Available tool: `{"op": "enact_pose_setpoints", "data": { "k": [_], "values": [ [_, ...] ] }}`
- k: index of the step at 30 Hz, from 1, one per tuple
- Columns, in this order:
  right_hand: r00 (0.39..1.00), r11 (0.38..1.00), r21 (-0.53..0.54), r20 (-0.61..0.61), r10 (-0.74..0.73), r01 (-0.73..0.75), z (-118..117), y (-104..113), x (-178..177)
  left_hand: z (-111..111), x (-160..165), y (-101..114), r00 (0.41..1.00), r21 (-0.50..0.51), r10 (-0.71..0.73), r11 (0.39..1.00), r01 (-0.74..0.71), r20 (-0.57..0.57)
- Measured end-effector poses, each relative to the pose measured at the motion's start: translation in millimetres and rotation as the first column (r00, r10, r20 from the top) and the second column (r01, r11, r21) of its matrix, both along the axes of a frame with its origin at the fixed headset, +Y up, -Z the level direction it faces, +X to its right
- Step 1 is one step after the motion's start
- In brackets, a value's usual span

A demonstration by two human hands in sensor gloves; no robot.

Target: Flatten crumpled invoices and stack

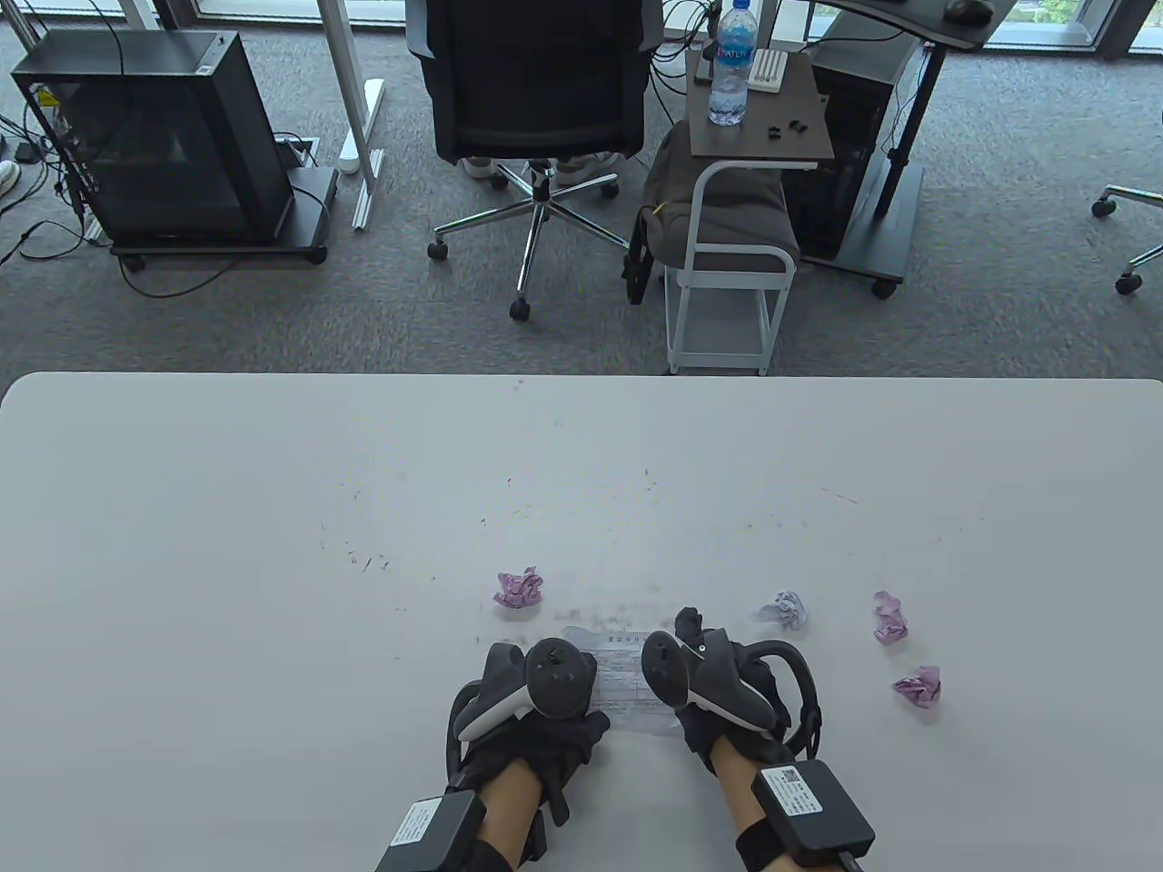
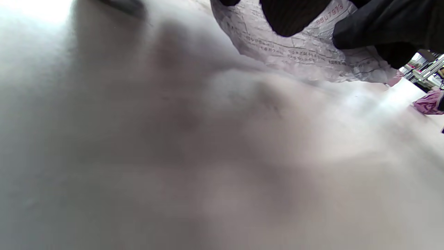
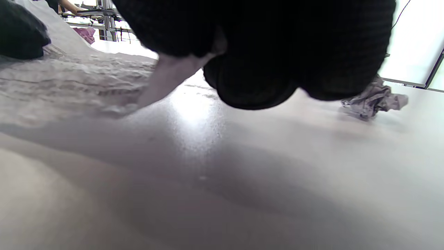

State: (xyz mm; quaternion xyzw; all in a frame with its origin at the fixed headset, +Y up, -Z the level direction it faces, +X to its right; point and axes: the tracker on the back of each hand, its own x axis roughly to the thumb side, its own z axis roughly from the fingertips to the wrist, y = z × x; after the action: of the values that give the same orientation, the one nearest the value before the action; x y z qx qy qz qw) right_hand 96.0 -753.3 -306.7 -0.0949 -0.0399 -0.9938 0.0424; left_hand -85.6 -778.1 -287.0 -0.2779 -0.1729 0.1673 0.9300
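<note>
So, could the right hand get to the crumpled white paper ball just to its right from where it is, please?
Probably yes. The crumpled white paper ball lies alone on the bare white table, close beside the right hand, with nothing between them. That hand now rests on the flattened white invoice, so it would have to leave it first.

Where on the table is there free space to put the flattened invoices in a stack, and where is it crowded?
Free: the wide left part of the table, left of the left hand, and the far half beyond the pink ball. Crowded: the near centre, where both hands, the right hand included, work the white invoice, and the right side with the white ball and two pink balls.
</note>
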Motion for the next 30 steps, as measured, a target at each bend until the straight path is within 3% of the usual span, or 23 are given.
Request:
{"op": "enact_pose_setpoints", "data": {
  "k": [8,17,21,30],
  "values": [
    [0.998,0.999,-0.043,0.054,-0.029,0.031,-14.2,-13.2,3.8,-6.8,-8.3,-13.0,0.998,0.073,-0.056,0.996,0.058,-0.033],
    [0.997,0.999,-0.018,0.075,0.036,-0.034,-4.4,-6.3,18.4,-8.8,-19.1,-20.2,0.997,0.012,-0.01,1.0,0.011,-0.072],
    [0.998,1.0,0.021,0.058,0.005,-0.006,15.8,13.8,29.1,-8.6,-19.7,-20.6,0.998,0.007,0.003,1.0,-0.002,-0.066],
    [0.999,0.993,0.115,-0.028,0.027,-0.023,86.7,55.9,38.7,-6.7,-37.2,-17.5,0.984,0.011,0.153,0.988,-0.152,-0.09]
  ]
}}
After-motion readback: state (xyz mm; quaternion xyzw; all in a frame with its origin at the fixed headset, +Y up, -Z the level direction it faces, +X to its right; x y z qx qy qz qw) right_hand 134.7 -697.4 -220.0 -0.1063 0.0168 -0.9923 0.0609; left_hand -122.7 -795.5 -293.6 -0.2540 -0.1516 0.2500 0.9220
